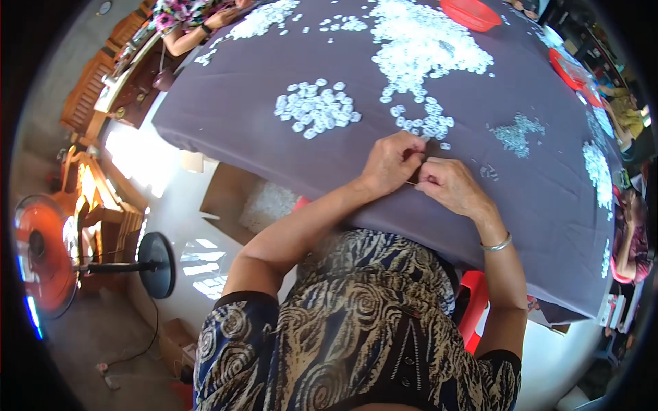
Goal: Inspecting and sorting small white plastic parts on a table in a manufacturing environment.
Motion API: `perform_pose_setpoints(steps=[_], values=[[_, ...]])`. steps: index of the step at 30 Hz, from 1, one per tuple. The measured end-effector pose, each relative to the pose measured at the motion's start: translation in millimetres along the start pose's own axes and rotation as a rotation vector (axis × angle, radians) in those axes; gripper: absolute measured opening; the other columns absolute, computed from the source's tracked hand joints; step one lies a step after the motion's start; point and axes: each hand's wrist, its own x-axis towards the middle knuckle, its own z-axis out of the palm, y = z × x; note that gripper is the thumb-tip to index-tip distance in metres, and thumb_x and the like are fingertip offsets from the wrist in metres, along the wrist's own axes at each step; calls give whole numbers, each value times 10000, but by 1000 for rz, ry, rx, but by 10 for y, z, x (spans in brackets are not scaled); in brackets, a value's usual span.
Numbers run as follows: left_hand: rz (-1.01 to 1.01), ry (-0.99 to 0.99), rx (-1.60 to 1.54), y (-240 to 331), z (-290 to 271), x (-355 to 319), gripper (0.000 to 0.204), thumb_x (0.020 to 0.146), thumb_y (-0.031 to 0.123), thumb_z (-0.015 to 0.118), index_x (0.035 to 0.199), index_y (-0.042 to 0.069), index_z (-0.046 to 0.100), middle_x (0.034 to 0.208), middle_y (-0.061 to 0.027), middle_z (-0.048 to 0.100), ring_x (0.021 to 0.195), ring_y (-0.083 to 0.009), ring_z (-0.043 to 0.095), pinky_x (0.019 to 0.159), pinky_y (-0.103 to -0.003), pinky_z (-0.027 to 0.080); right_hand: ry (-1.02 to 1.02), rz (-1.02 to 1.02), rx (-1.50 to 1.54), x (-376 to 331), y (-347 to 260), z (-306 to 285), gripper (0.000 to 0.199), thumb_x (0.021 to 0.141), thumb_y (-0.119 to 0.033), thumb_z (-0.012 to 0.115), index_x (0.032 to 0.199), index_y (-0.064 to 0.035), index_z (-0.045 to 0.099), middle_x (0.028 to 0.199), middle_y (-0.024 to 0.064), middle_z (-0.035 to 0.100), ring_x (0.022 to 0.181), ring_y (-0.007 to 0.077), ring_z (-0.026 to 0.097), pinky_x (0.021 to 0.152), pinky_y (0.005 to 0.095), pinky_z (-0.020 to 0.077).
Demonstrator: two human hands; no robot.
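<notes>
My left hand (396, 162) and my right hand (450, 185) are close together above the near edge of a table with a dark purple-grey cloth (233, 113). Both have fingers pinched; whatever is between them is too small to make out. Just beyond the fingertips lies a cluster of small white plastic pieces (432, 123), trailing from a large heap (425, 44) of the same kind. A separate pile of white pieces (317, 108) sits to the left. On the right are a pile of small clear-grey parts (519, 135) and a few loose ones (489, 171).
A red basket (471, 14) stands at the far side. Other people sit around the table: a forearm (186, 40) shows at far left, a person (630, 236) at right. Below left are an open cardboard box (229, 195) and a standing fan (44, 253).
</notes>
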Motion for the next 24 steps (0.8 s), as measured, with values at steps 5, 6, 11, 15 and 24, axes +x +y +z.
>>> perform_pose_setpoints(steps=[5,6,11,15,24], values=[[54,-15,50,-49,34,14,120,787,-4,658,906,4,643,805,-85,640,680,-138,605,611,-269,489,56,149,99,-51,8,3,192,762,-76,701,717,13,537,625,64,519,554,140,473,518,317,387],[74,-22,54,-49,41,19,119,786,-9,656,904,3,641,804,-85,638,683,-141,607,612,-270,489,150,200,151,-71,19,12,181,770,-75,698,726,11,545,617,49,512,559,116,460,516,305,385],[75,-46,54,-18,-19,14,104,793,-15,657,893,8,636,801,-80,637,679,-130,603,613,-265,487,301,321,114,-54,286,-152,229,783,-45,683,943,-7,525,683,3,539,590,63,482,547,258,420],[54,-57,82,-16,-79,19,98,796,-16,664,884,10,629,802,-68,637,657,-118,589,598,-261,476,247,474,105,128,378,-269,321,769,-96,712,1015,-7,527,712,21,564,603,83,533,548,258,451],[77,-70,108,-15,-20,12,84,763,20,641,840,46,624,798,-103,637,662,-268,624,610,-368,485,115,437,-87,724,641,-295,382,743,-160,734,1065,-6,599,730,39,614,665,130,575,623,307,480]])
